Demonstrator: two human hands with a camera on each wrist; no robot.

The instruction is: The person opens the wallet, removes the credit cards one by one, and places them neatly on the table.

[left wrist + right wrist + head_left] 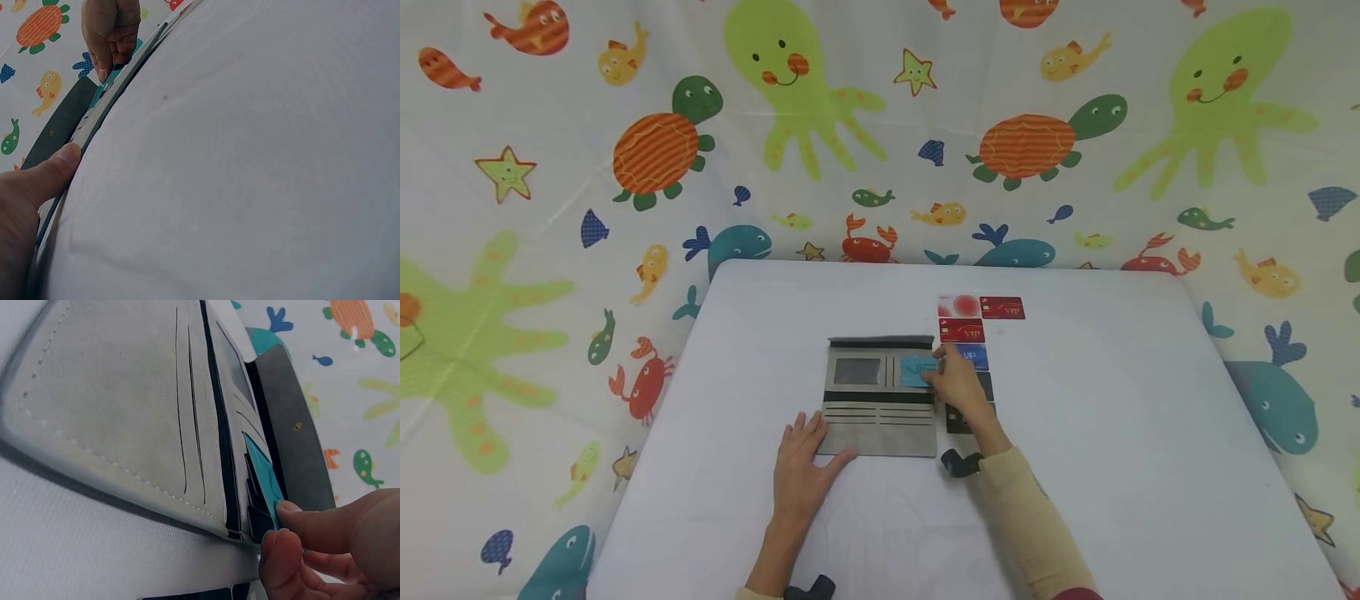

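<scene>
A grey wallet point(880, 442) lies unfolded on the table, with slots, a small window and a flap at its far side. My right hand point(958, 383) pinches a teal VIP card point(913, 372) at the wallet's upper right pocket. In the right wrist view the teal card point(265, 478) slants over the slots, thumb and fingers at its outer end; how deep it sits is hard to tell. My left hand point(802, 471) rests at the wallet's lower left corner, fingers spread along the side and thumb point(59, 162) on the near edge.
Right of the wallet are a white-and-red card point(958, 306), two red VIP cards point(1002, 307), a blue card point(976, 357) and dark cards point(957, 421) partly under my right arm. The white table point(1112, 433) meets a sea-animal cloth point(865, 133) behind.
</scene>
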